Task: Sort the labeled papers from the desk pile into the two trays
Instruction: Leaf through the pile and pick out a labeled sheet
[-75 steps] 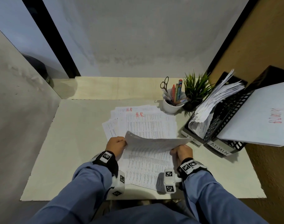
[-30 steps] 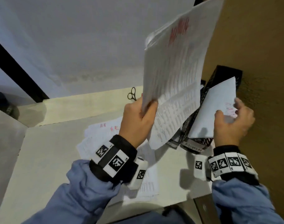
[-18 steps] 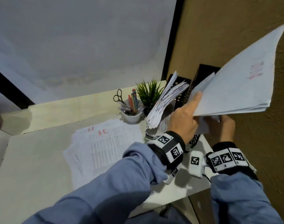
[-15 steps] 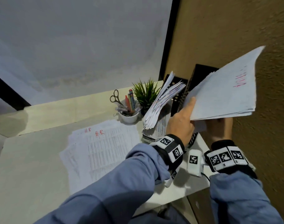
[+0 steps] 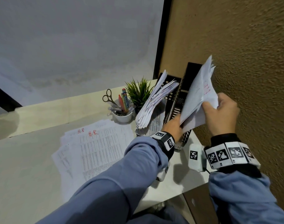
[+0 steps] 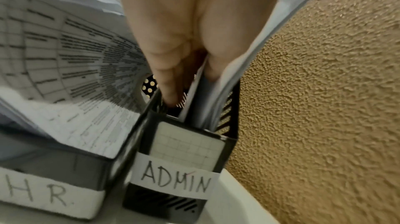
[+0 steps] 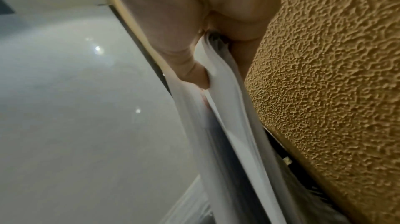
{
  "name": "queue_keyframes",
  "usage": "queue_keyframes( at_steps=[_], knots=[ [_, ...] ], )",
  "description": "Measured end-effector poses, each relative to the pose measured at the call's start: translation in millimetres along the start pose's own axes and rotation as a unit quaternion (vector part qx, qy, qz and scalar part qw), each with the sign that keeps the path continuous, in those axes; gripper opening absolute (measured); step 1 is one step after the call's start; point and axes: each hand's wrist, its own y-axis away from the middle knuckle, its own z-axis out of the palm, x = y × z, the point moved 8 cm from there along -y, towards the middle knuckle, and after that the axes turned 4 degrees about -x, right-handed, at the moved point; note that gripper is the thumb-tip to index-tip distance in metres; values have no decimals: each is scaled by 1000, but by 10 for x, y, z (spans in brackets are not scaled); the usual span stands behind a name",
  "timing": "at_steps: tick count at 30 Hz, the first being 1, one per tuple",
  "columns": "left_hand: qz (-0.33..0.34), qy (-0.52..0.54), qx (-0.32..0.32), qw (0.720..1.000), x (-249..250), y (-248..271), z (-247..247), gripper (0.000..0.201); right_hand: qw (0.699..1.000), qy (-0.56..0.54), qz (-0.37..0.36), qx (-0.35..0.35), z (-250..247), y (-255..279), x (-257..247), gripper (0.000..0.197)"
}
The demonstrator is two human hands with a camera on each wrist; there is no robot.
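A stack of white papers (image 5: 198, 94) with red writing stands nearly upright over the black ADMIN tray (image 5: 191, 70), its lower edge inside the tray. My left hand (image 5: 172, 128) pinches that lower edge just inside the tray's front. My right hand (image 5: 222, 112) grips the stack's upper right side. The left wrist view shows my left hand (image 6: 184, 22) reaching into the ADMIN tray (image 6: 190, 142) with the sheets (image 6: 249, 65) between its fingers. In the right wrist view my right hand (image 7: 173, 22) pinches the stack (image 7: 227, 107). The desk pile (image 5: 97, 151) marked H.R lies at the left.
The HR tray (image 5: 170, 81), full of fanned papers (image 5: 154, 102), stands just left of the ADMIN tray. Behind them are a white cup of pens and scissors (image 5: 122, 116) and a small green plant (image 5: 138, 92). A rough brown wall (image 5: 251, 62) closes the right side.
The stack, held up and tilted flat half a second ago, has swung upright and dropped into the ADMIN tray. My left hand went down with its lower edge; my right hand now grips higher up.
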Motion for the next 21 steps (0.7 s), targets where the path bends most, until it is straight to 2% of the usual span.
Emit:
queue_keyframes(
  at_steps=[2,3,5,7,9,11,13,16,18,21],
  knots=[
    [-29,-71,-53,996,-99,-45,88,64,999,35,9,4,31,45,-24,11],
    [-34,-100,-72,992,-137,-61,116,69,998,51,28,-13,89,71,3,20],
    [-32,-133,-99,986,-169,-73,154,76,989,86,70,-93,285,142,110,46],
    [-35,-148,-104,983,-160,-40,116,77,977,94,99,-161,414,218,194,62],
    [-20,-140,-81,987,-118,49,-9,63,977,74,116,-166,397,231,207,63],
    [20,-93,-37,995,-84,219,-180,42,985,50,118,-118,286,202,163,60],
    [45,1,0,999,-161,466,-338,33,997,11,73,-36,153,176,34,56],
    [17,140,-7,990,-542,916,-493,17,995,-72,-43,47,101,282,-304,44],
    [-38,163,-3,986,-1003,1181,-565,6,986,-102,-123,35,267,478,-569,36],
    [-172,124,59,976,-1927,1535,-676,12,974,-132,-173,-68,846,887,-752,28]
  ],
)
